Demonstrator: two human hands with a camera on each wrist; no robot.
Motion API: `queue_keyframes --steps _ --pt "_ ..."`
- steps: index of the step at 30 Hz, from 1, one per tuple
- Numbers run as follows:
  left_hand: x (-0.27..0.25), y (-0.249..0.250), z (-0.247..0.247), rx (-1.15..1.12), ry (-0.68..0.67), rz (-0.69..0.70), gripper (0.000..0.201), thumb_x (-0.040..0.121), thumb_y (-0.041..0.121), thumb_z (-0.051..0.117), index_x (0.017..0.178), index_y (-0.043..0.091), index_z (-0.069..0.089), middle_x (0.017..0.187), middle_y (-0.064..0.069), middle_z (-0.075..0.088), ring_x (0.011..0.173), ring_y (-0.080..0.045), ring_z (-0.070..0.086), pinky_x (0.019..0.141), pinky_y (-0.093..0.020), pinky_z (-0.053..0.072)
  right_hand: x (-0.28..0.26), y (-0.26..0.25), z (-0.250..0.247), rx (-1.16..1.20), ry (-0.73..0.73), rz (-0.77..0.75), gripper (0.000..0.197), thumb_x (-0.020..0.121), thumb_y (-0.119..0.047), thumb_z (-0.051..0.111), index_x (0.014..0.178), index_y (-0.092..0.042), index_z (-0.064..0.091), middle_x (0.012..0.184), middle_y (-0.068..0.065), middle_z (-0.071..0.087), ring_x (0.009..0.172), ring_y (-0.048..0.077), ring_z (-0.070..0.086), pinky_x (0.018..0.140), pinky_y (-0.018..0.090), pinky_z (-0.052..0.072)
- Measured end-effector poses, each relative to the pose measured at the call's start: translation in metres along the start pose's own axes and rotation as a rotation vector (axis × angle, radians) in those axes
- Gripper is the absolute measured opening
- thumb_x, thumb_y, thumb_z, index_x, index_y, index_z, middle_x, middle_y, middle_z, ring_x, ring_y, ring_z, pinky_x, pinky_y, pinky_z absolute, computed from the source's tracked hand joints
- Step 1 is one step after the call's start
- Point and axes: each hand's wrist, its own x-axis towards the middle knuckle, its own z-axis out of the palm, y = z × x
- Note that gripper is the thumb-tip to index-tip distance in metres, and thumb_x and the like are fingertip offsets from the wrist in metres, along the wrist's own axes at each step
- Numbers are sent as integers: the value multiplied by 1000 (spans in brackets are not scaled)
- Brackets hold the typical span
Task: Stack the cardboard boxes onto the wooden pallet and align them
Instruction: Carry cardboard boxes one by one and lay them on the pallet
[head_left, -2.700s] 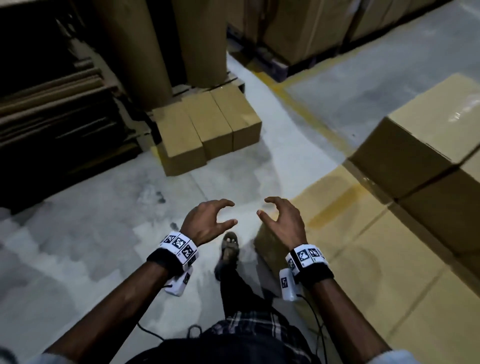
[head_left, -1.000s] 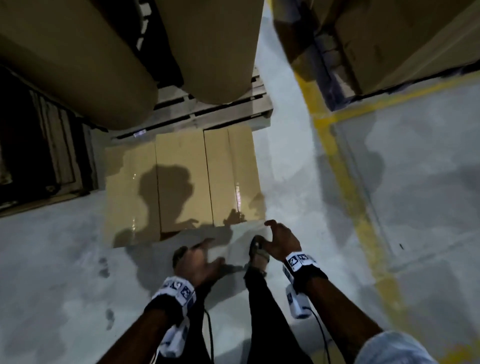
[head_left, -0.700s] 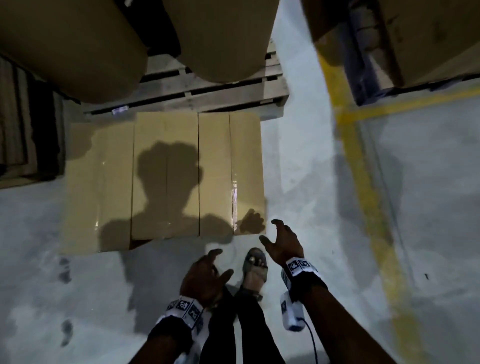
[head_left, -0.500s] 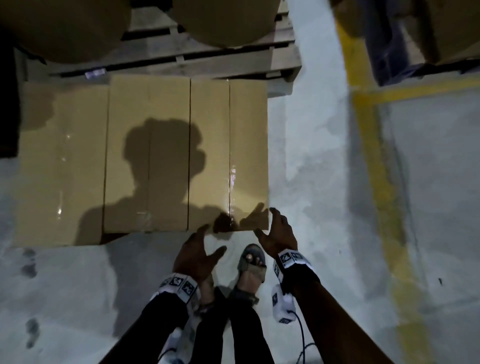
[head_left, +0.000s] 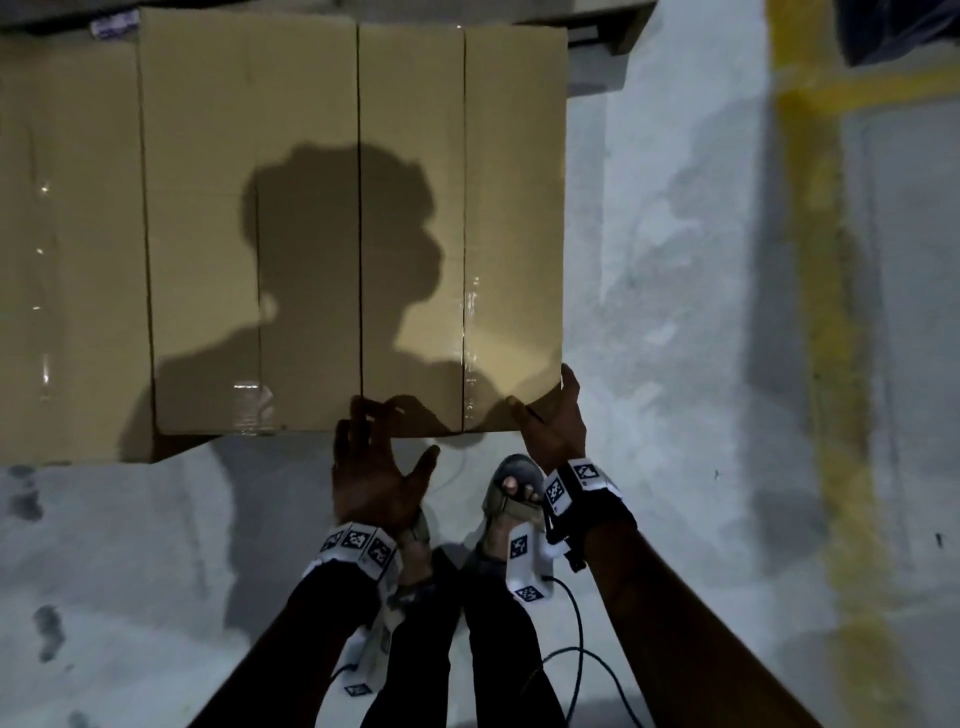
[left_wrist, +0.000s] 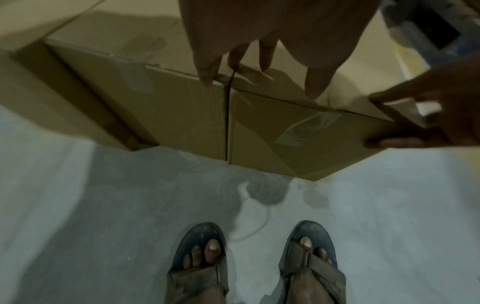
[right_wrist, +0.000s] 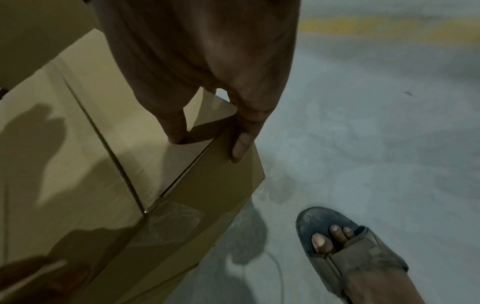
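Left hand (head_left: 375, 480) fingers spread, reaching forward; right hand (head_left: 555, 427) thumb and fingers pinching

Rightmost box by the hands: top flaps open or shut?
Shut. The rightmost box has flat flaps meeting at a centre seam, with clear tape along it.

Three cardboard boxes stand side by side on the floor (head_left: 675, 312), touching: left box (head_left: 67, 249), middle box (head_left: 249, 223), right box (head_left: 462, 208). Pallet (head_left: 597, 31) behind the boxes, at the far edge of the head view. Painted line (head_left: 826, 312) on the floor, well to the right. Two sandalled feet (left_wrist: 200, 257) before the boxes. Left hand (head_left: 371, 478) at the right box's near left corner; right hand (head_left: 556, 415) on its near right corner.
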Motion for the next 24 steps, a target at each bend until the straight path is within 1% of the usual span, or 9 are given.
queue_keyframes --steps 3,7,9,11,13,16,19,21,24 --pt "-4 11 8 14 1 162 78 80 68 59 148 33 41 158 -16 40 147 -39 38 107 -49 47 6 -5 -10 -26 41 -24 91 88 -32 80 161 -27 25 151 13 52 135 39 51 109 44 46" --pt "-6 33 16 -34 -31 248 77 81 67 65 148 41 36 151 -8 43 136 -28 45 110 -33 41 17 -13 -38 -63 98 -43 90 84 -30 83 158 -27 30 147 12 56 132 38 54 105 40 47" --pt "-5 44 17 -78 -44 257 74 83 58 72 146 44 35 153 -2 37 134 -27 44 110 -36 43 26 -18 -54 -132 71 -45 90 85 -35 82 158 -28 29 146 12 57 130 39 54 102 40 47" --pt "0 47 21 -111 -52 229 73 85 53 72 145 42 33 156 0 32 134 -31 45 107 -46 47 35 -22 -66 -225 35 -53 91 85 -41 81 158 -29 27 144 13 58 128 40 56 100 41 48" --pt "9 44 25 -155 -40 150 77 86 61 63 151 42 27 158 -4 35 134 -33 48 106 -50 48 41 -27 -76 -342 11 -62 97 85 -50 79 160 -32 20 141 14 60 125 42 58 98 43 49" --pt "30 45 16 -291 8 59 87 89 63 68 160 42 21 159 -3 40 129 -19 54 104 -39 49 49 -32 -82 -488 -5 -177 110 83 -63 73 162 -37 1 132 12 66 119 42 62 92 44 49" --pt "56 51 6 -317 -53 42 96 89 55 74 162 46 13 166 14 25 143 -18 40 109 -29 31 58 -36 -80 -468 -36 -280 113 75 -78 64 155 -54 -11 135 6 66 120 38 63 98 51 52" --pt "74 53 1 -337 -142 56 101 87 58 75 159 56 4 157 26 26 144 -20 40 110 -31 31 66 -39 -74 -439 -24 -321 110 73 -82 63 153 -60 -8 144 6 59 124 38 61 101 53 51" --pt "91 61 2 -305 -235 -28 106 83 63 76 149 71 -7 133 14 50 118 -26 59 94 -31 40 73 -40 -65 -376 49 -357 108 77 -77 70 156 -58 -1 151 3 54 128 37 58 104 50 51"
